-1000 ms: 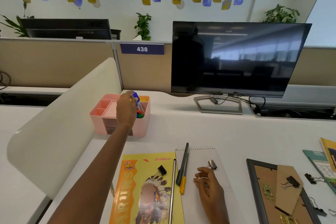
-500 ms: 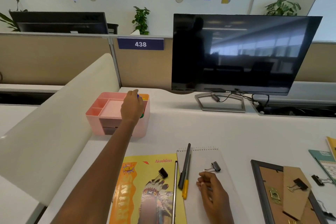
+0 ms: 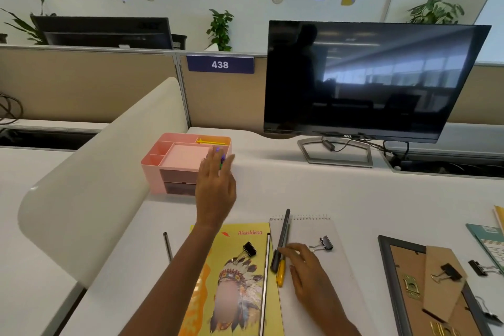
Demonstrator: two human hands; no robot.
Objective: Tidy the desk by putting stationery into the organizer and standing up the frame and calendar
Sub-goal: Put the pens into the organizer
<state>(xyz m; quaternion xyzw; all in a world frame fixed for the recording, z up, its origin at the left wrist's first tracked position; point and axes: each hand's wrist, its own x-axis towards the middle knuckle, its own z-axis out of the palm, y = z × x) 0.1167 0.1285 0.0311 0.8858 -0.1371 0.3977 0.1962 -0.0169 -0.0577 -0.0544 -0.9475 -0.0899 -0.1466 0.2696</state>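
Head view: left hand (image 3: 216,188), fingers spread and empty, hovered beside the pink organizer (image 3: 174,161), which held coloured markers. Right hand (image 3: 306,267), loosely open, touched the dark pen (image 3: 282,240) on the notepad (image 3: 321,262). Frame (image 3: 433,289) lay face-down. Next, probably: grasp pens, carry to organizer.

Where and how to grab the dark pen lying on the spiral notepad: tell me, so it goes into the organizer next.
Grip the dark pen at mid-barrel, coming from above with thumb and forefinger. It lies flat on the spiral notepad, running away from the person, with a yellow pen tight against its near end, so the near end is crowded. The right hand is beside it; the left hand is at the pink organizer.
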